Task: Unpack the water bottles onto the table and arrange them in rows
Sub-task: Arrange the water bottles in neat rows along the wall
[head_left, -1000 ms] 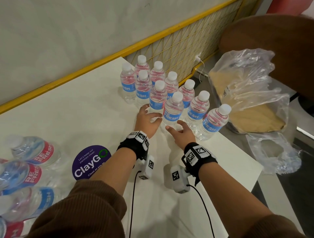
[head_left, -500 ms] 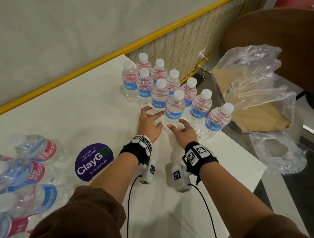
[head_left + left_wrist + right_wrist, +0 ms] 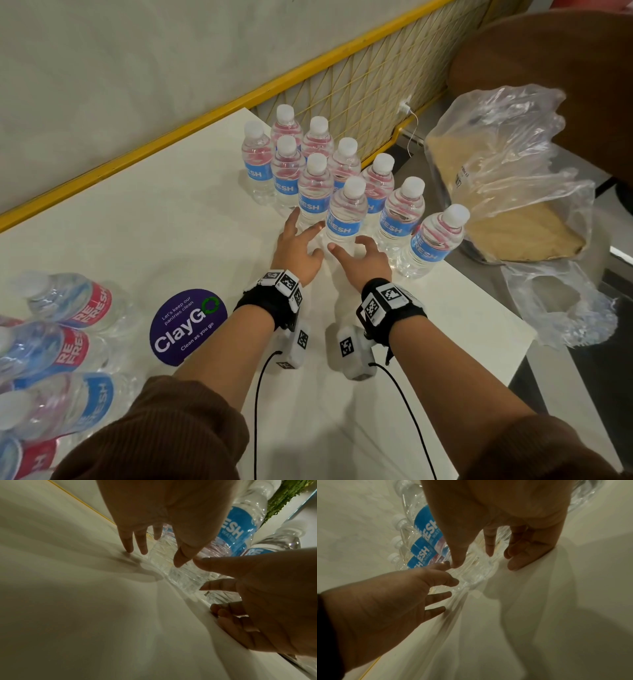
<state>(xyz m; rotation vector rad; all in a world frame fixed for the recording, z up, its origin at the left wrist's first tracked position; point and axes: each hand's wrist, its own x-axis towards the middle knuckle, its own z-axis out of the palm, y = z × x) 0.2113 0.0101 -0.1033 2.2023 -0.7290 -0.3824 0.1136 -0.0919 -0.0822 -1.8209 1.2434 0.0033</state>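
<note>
Several upright water bottles (image 3: 317, 186) with blue labels and white caps stand in two slanting rows at the table's far right. The nearest one in the left row, the front bottle (image 3: 346, 214), has both my hands at its base. My left hand (image 3: 305, 234) lies flat with fingers spread, fingertips on the table beside the bottle bases (image 3: 180, 577). My right hand (image 3: 349, 246) reaches in from the right, its thumb and loosely bent fingers (image 3: 489, 550) touching the clear base (image 3: 474, 573). Neither hand holds anything.
More bottles (image 3: 68, 303) with red and blue labels lie on their sides at the left edge. A purple round sticker (image 3: 188, 325) is on the white table (image 3: 171, 222). A crumpled clear plastic wrap (image 3: 507, 164) over cardboard sits off the right edge. A yellow mesh barrier (image 3: 359, 85) runs behind.
Both hands have stayed at the base of the front bottles, with their fingers spread a little wider. The bottles stand where they stood.
</note>
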